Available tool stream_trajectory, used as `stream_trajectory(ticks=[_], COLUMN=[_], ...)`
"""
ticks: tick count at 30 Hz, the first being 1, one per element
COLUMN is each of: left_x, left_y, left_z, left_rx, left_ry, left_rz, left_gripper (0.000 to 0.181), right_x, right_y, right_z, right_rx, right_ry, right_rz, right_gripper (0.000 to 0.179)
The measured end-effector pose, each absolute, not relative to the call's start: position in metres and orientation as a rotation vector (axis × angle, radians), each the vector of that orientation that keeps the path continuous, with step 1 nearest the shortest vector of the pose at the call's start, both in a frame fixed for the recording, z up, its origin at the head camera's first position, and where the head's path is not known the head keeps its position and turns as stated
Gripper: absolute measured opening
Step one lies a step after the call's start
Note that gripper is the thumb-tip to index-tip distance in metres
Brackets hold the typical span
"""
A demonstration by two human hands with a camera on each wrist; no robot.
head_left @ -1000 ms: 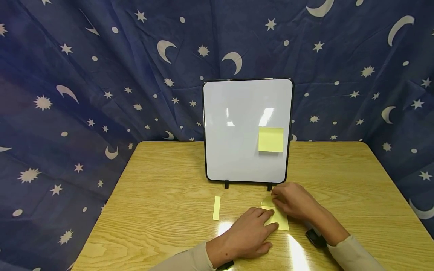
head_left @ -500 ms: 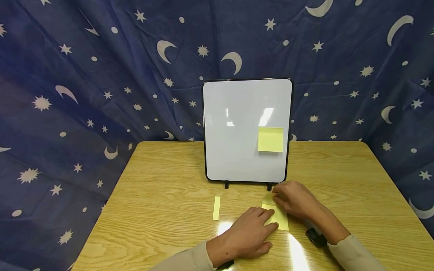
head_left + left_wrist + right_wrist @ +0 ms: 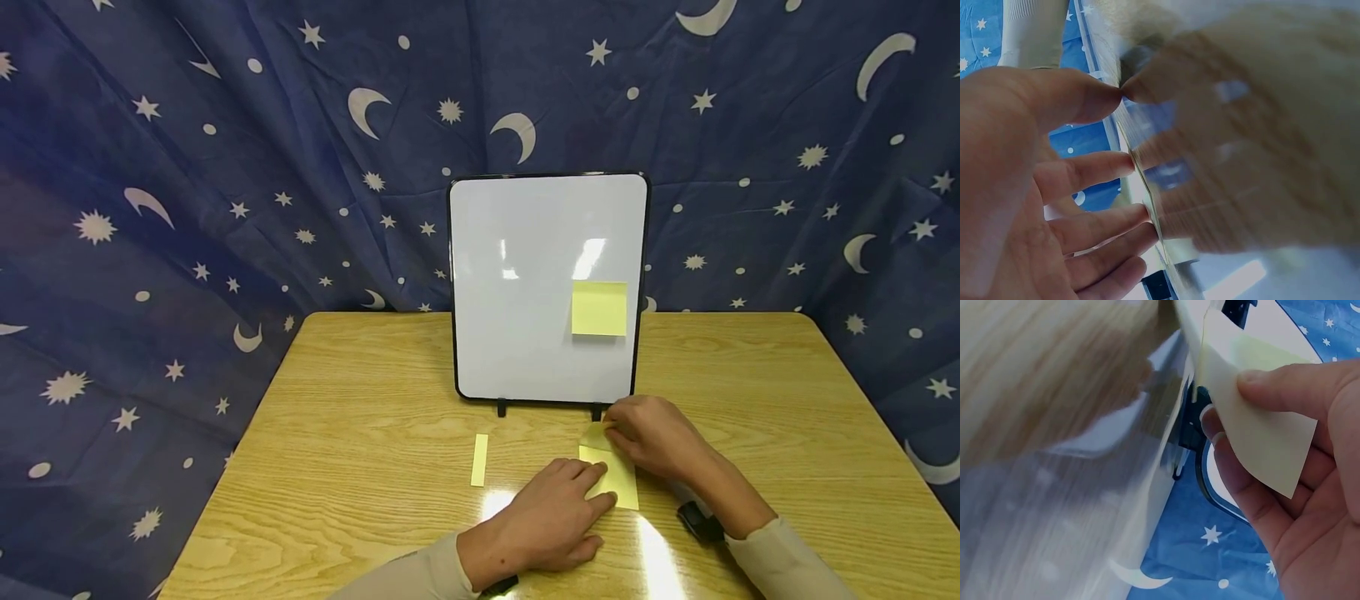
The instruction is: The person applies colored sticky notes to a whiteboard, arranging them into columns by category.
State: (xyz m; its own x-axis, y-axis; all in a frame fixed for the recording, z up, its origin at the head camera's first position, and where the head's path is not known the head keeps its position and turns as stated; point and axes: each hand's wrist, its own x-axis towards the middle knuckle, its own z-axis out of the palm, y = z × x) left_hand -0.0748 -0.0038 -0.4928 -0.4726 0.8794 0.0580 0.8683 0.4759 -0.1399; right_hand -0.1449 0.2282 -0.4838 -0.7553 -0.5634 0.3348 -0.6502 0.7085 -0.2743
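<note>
My right hand (image 3: 656,433) pinches the raised part of a yellow sticky note (image 3: 1272,434) between thumb and fingers. In the right wrist view that part curves up from the table. Below it, in the head view, a flat yellow sheet (image 3: 624,487) lies on the wood. Fingertips of my left hand (image 3: 543,517) rest on its left side, with the fingers spread and the thumb apart. The left wrist view shows those fingertips touching the thin sheet (image 3: 1147,194) edge-on. The right hand covers part of the far edge.
Behind the hands a whiteboard (image 3: 525,333) stands on small black feet, bearing one yellow sticky note (image 3: 598,310). A narrow yellow paper strip (image 3: 479,460) lies left of the hands on the wooden table (image 3: 360,417). A starry blue cloth (image 3: 300,167) hangs behind.
My right hand has shifted slightly away from me, toward the whiteboard, and the pinched flap has risen a little with it. The left hand stays in place.
</note>
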Motion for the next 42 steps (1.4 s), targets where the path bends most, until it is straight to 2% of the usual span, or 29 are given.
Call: stream_trajectory(ticks=[16, 35, 42], left_x=[-0.074, -0.073, -0.073], left_y=[-0.004, -0.004, -0.003], left_z=[-0.493, -0.491, -0.493], left_rx=[-1.536, -1.541, -1.541], left_ry=[-2.569, -2.592, -2.591], left_rz=[0.139, 0.155, 0.167], left_gripper=[0.05, 0.051, 0.051], right_x=[-0.145, -0.149, -0.151], right_y=[0.233, 0.227, 0.226], right_z=[-0.474, -0.47, -0.47], right_rx=[0.885, 0.873, 0.862], right_ry=[-2.667, -2.386, -2.321], right_rz=[0.591, 0.602, 0.62], right_gripper=[0.014, 0.031, 0.032])
